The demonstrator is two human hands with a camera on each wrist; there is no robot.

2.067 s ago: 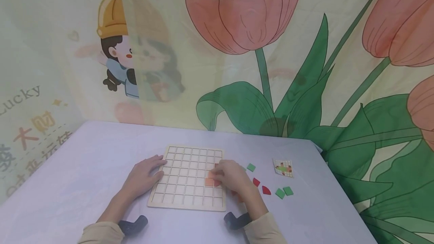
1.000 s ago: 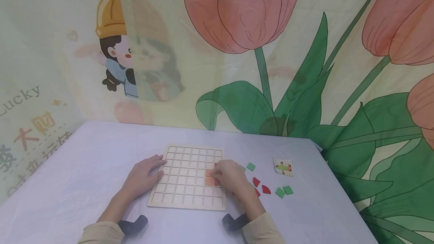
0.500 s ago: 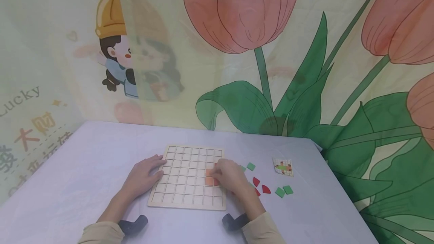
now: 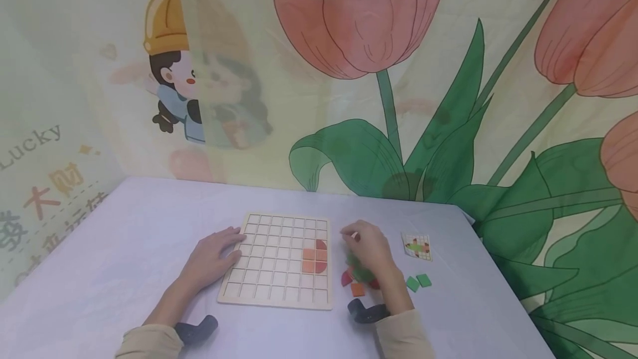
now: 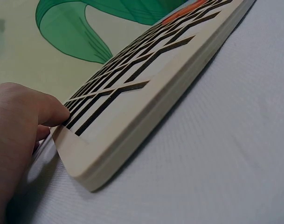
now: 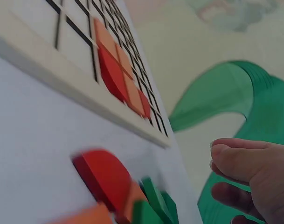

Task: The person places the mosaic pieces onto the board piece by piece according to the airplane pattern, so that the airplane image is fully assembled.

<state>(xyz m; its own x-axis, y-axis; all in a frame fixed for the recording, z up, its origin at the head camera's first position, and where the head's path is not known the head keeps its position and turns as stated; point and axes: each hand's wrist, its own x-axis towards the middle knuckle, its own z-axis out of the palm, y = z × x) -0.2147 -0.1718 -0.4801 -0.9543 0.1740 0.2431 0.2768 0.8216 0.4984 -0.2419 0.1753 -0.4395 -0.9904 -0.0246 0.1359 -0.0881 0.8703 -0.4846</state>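
Note:
A pale wooden grid board (image 4: 269, 259) lies flat on the table. Three orange square tiles (image 4: 309, 266) and two red quarter-circle tiles (image 4: 321, 267) sit in its cells near the right edge. My left hand (image 4: 211, 254) rests on the board's left edge, its thumb (image 5: 53, 109) touching the frame. To the right of the board hovers my right hand (image 4: 369, 245), thumb and fingertips close together, with no tile visible between them. Below it lie loose tiles: a red quarter circle (image 6: 107, 177), an orange square (image 4: 358, 290) and blurred green tiles (image 6: 155, 200); the hand partly hides them.
Two green square tiles (image 4: 418, 281) lie farther right. A small printed card (image 4: 416, 246) with a coloured grid pattern is behind them. Dark wrist mounts (image 4: 196, 330) sit under both wrists. A printed cloth with tulips (image 4: 361, 21) hangs behind the white table (image 4: 164, 204).
The right hand has left the board and moved right, over the loose tiles. The orange square it was pressing now lies in its cell. The left hand has stayed in place.

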